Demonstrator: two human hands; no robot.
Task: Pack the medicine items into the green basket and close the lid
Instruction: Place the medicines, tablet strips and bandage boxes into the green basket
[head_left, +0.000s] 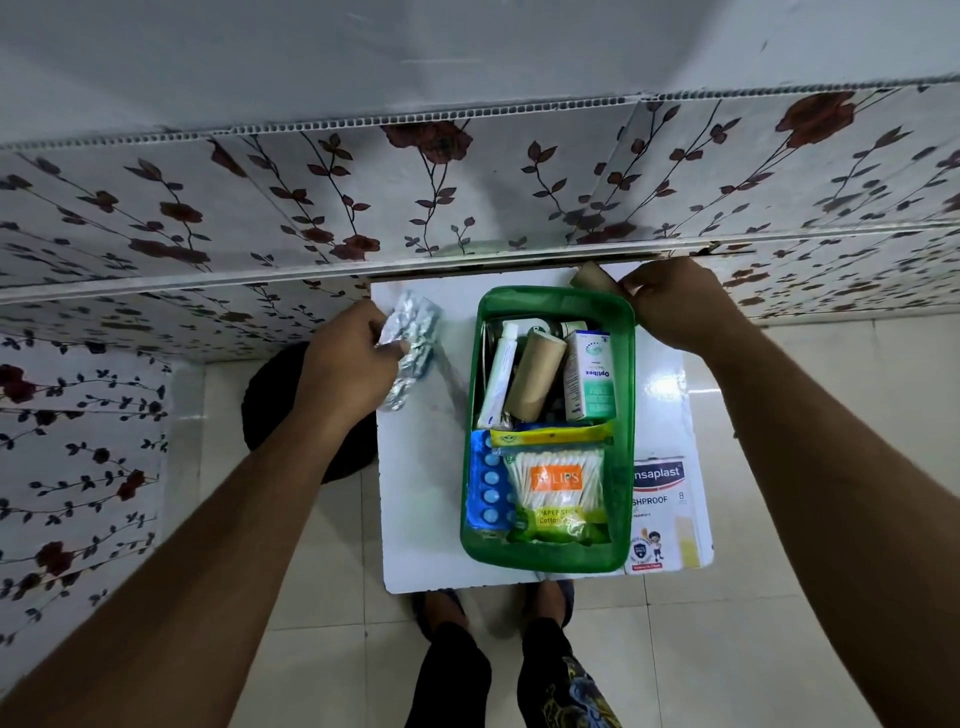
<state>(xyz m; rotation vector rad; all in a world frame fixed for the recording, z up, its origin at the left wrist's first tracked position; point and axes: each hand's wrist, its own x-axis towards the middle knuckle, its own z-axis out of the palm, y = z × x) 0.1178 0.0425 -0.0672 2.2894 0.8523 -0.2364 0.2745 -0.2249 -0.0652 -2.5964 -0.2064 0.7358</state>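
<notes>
The green basket (626, 415) stands open on a small white table (421, 499). Inside lie a white tube (497, 382), a brown bandage roll (535, 376), a white-and-green medicine box (592, 376), a blue blister pack (488, 488) and a cotton-swab packet (558, 486). My left hand (350, 364) grips silver blister strips (413, 343) just left of the basket. My right hand (670, 301) pinches a second brown roll (592, 276) at the basket's far right corner. A plaster packet (662, 514) lies flat on the table to the right of the basket. No lid shows.
A floral-patterned panel wall (467, 187) rises behind and left of the table. A dark round object (275, 400) sits on the tiled floor to the left. My feet (493, 608) stand at the table's near edge.
</notes>
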